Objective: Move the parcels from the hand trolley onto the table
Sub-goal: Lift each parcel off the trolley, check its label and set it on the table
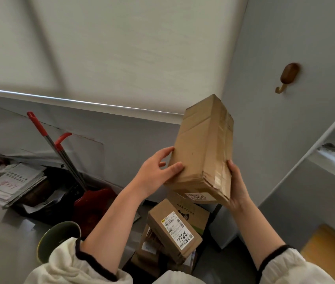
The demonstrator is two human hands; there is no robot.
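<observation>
Tall taped parcel [201,148] is held up between both hands: left hand [156,171] wraps its left edge, right hand [237,185] cups the lower right corner. Stiff card, likely light. The tape [227,136] looks slick and the bottom corner is crushed, so hold bare card on the long sides.

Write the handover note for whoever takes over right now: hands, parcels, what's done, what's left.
Left hand: grips the left edge of the tall taped box.
Right hand: holds the box's right side near its lower end.
The box is in the air, tilted, above the pile.
The pile holds the parcel labelled 7786, a printed box behind it and more cartons underneath.
Done: one box is in hand.
Left: set it on the table, probably the grey surface at left, then move the rest.
</observation>
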